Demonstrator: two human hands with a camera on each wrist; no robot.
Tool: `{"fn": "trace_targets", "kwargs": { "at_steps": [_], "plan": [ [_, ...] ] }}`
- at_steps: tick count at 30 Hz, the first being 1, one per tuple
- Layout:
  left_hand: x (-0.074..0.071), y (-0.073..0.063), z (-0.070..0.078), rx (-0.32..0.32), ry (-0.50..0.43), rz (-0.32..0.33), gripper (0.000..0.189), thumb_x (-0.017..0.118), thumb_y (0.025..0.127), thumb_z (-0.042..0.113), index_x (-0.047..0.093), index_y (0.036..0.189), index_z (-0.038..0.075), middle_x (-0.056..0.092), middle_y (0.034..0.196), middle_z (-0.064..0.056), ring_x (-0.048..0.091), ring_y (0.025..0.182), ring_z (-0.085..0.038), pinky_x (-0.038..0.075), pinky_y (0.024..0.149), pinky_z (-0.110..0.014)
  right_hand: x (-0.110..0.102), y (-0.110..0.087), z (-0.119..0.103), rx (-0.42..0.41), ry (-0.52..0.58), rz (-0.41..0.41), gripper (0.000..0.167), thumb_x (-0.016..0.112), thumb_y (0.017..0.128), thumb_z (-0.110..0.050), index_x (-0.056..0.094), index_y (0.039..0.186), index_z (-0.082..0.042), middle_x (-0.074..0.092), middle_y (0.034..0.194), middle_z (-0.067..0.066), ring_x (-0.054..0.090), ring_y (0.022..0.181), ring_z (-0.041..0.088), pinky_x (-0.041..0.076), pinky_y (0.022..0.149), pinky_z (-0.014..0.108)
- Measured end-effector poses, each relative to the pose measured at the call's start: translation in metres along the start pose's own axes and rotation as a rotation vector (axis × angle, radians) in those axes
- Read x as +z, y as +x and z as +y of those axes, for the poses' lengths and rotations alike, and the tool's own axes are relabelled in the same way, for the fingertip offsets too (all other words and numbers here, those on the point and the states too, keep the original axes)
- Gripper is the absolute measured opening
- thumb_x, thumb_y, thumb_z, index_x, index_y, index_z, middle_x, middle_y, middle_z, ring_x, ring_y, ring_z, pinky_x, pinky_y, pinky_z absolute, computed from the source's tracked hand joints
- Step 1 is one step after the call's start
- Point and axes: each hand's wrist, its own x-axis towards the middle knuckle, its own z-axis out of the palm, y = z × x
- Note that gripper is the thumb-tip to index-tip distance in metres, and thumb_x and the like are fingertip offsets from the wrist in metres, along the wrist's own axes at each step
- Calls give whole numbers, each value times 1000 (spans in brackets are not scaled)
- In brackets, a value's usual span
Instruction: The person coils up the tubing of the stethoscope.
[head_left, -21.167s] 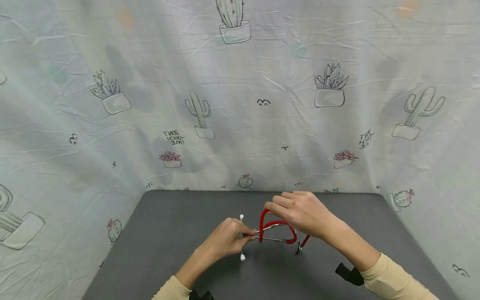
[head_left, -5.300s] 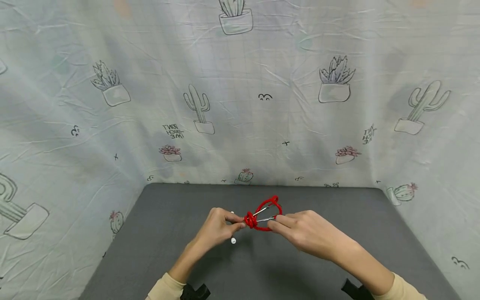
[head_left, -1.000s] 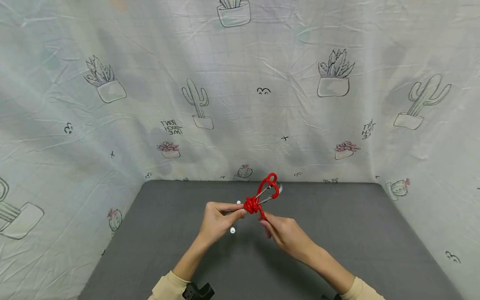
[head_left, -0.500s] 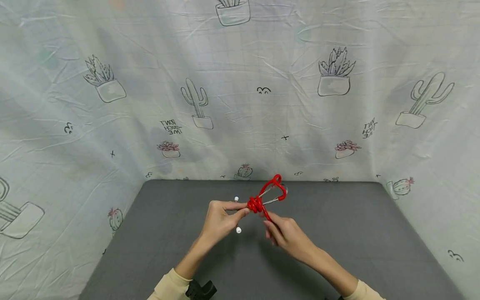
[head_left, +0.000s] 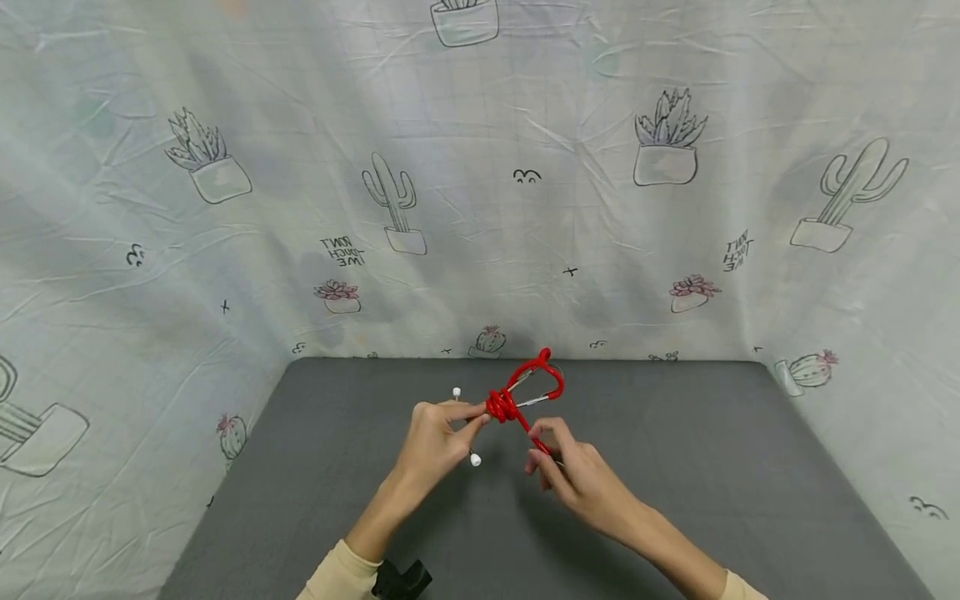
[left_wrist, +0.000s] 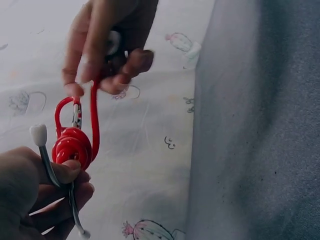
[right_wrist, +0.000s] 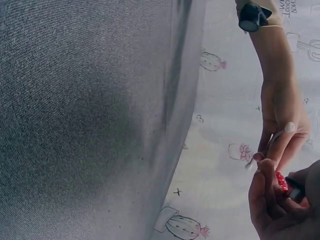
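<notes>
A stethoscope with red tubing (head_left: 501, 406) is held up above the table. Its tube is wound in several turns around the metal ear tubes, and a red loop (head_left: 558, 379) sticks out beyond the coil. My left hand (head_left: 431, 442) pinches the ear tubes right beside the coil; white eartips (head_left: 476, 459) poke out on either side of the fingers. The short free end of tubing runs to my right hand (head_left: 588, 479), which holds it between thumb and fingers. The dark chest piece (right_wrist: 296, 190) sits within the right hand, mostly hidden by it.
A dark grey table surface (head_left: 360, 392) lies under both hands. Behind and at the sides hangs a pale curtain (head_left: 480, 208) printed with cacti. A black wrist strap mount (head_left: 402, 579) is on the left forearm.
Since the earliest frame the red tubing has been wrapped into a coil around the ear tubes. In the last second my right hand has drawn slightly away from the coil, its fingers more spread.
</notes>
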Motion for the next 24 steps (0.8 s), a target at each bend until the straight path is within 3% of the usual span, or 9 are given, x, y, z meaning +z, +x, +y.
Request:
{"fn": "trace_targets", "kwargs": {
  "at_steps": [2,4,7,10,14,16,18,21,24],
  "plan": [
    [1,-2,1,23,30,-5,18,86,89,-2,87,106,1,85,99,-17,13,44,13,20,44,-9,0,-1,-1,-47,-15,-5,12,63,110,-8,57,120,-12,68,87,-8,56,71,-7,52,60,17],
    [2,-4,1,45,58,-12,17,86,89,-1,87,106,0,85,97,-16,14,46,14,19,45,-8,-1,-2,-1,-98,-27,-22,10,67,109,-11,60,115,-16,66,90,-8,55,76,-6,52,65,17],
    [3,-6,2,70,89,-15,17,86,89,0,87,106,1,85,94,-14,16,47,15,19,45,-8,-3,-4,-2,-142,-57,-64,22,74,105,-16,60,122,-17,66,101,-9,56,83,-4,54,72,16],
    [3,-8,3,91,108,-14,17,87,89,0,87,106,2,86,92,-13,19,47,14,19,45,-8,-8,-5,-4,-139,-70,-138,34,75,103,-10,57,130,-16,67,113,-7,61,92,-3,58,81,18],
    [6,-9,5,107,117,-2,17,89,87,0,88,104,2,86,92,-11,51,49,5,25,46,-9,-14,-5,-4,-128,-174,-189,37,67,104,3,56,136,-11,69,118,-5,66,97,-1,60,86,20],
    [7,-10,6,115,122,7,17,89,86,0,88,103,2,86,92,-11,63,55,-2,26,47,-9,-15,-4,-3,-168,-278,-157,39,68,101,6,57,135,-10,72,117,-4,67,98,1,60,86,20],
    [9,-11,7,121,120,15,17,90,85,0,88,102,1,86,91,-10,64,56,-5,26,48,-8,-16,-2,-2,-246,-385,-89,43,75,95,8,59,131,-8,74,112,-4,69,95,2,60,83,18],
    [11,-12,8,132,117,15,17,89,85,-1,88,102,1,86,89,-10,49,54,4,23,49,-8,-16,2,-1,-346,-503,28,49,84,83,11,62,123,-6,74,105,-3,69,89,5,58,74,16],
    [15,-14,10,142,116,14,17,89,86,-2,87,102,0,85,88,-9,41,53,6,23,49,-7,-16,7,-1,-388,-543,125,48,88,76,13,68,116,-4,68,105,2,64,80,8,53,66,13]
  ]
}}
